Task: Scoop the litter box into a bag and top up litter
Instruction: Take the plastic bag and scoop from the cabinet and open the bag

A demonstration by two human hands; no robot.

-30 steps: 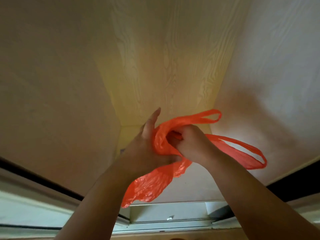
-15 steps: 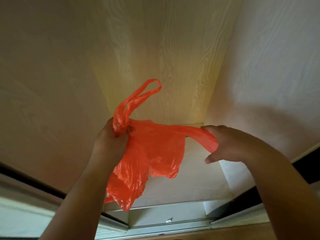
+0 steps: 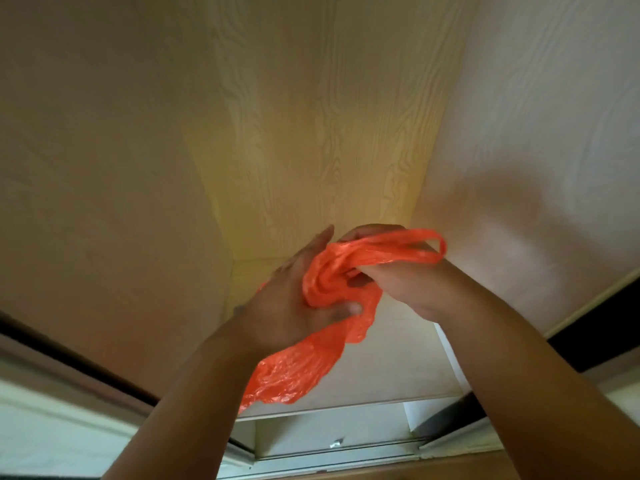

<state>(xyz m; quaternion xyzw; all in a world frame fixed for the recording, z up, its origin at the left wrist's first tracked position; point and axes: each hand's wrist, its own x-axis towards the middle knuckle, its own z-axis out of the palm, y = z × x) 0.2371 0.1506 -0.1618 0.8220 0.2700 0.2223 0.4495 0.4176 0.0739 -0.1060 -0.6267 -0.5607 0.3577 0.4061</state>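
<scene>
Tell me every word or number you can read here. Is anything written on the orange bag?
None: no words, numbers or signs can be read.
The orange bag, held by the left hand and the right hand, shows plain plastic.
The wooden panels show only grain.

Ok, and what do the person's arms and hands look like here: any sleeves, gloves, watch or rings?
Both forearms are bare as far as the frame shows: no sleeves, no gloves, no watch or band. The left hand has a small dark mark near the wrist; what it is I cannot tell. No ring shows on it or on the right hand.
</scene>
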